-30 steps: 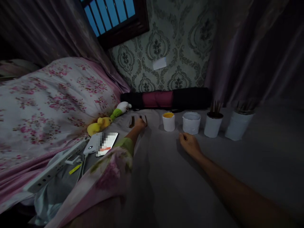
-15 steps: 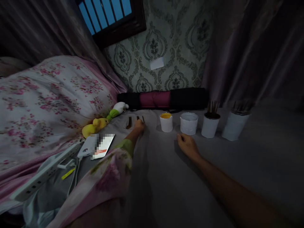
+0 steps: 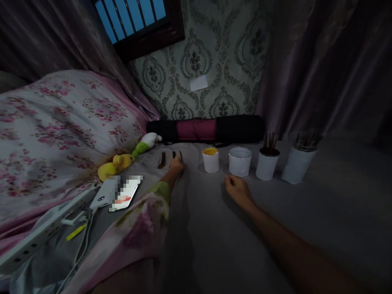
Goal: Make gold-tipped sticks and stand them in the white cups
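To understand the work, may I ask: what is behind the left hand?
Just behind the left hand, two narrow dark pieces show; farther back, a black-and-maroon roll. The hand hides the pieces' nearer ends.

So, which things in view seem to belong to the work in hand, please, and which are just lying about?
Probably in use:
slim dark-brown strips, at the left hand
wide white tub, nearest the right hand
three white containers, same row

Probably lying about:
small yellow plush toy
long white power strip
long black-and-maroon roll

No text legible anywhere; phone screen (image 3: 126, 194) blurred into blocks.
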### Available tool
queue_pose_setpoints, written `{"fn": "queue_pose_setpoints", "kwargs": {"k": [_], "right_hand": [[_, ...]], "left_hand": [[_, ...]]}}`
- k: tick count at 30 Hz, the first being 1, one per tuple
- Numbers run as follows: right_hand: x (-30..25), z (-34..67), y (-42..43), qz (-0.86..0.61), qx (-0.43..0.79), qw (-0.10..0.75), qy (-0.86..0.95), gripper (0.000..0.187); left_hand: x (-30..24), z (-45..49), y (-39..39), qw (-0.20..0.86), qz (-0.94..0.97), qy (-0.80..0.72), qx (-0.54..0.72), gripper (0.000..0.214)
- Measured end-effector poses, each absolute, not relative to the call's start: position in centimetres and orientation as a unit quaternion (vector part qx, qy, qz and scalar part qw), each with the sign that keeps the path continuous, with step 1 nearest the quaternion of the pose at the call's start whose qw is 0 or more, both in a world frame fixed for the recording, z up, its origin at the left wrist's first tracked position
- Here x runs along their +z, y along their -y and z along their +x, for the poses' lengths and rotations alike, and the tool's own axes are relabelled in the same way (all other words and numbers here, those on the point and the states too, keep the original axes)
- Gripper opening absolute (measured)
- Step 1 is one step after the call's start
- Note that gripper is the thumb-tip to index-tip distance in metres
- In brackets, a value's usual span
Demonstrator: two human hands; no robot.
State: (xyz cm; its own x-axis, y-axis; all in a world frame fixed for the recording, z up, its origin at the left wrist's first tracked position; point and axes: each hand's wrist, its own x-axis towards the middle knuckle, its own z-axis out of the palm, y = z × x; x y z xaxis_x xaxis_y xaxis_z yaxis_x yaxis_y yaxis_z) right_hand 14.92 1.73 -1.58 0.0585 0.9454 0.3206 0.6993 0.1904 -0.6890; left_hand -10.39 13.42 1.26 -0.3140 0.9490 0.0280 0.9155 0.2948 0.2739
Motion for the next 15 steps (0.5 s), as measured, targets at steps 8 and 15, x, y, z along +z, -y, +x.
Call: {"fn": "queue_pose_setpoints", "kwargs": {"k": [8, 15], "right_hand": [[-1.48, 14.99, -1.71, -0.611, 0.182, 0.388, 0.666, 0.036], [-1.45, 14.95, -1.65, -0.615, 0.171, 0.383, 0.668, 0.037]], "left_hand": [[0.88, -10.32, -13.49, 0.051, 0.551, -0.823, 0.129, 0.031], [0.81, -10.28, -13.53, 0.047, 0.545, -0.826, 0.134, 0.030]]}}
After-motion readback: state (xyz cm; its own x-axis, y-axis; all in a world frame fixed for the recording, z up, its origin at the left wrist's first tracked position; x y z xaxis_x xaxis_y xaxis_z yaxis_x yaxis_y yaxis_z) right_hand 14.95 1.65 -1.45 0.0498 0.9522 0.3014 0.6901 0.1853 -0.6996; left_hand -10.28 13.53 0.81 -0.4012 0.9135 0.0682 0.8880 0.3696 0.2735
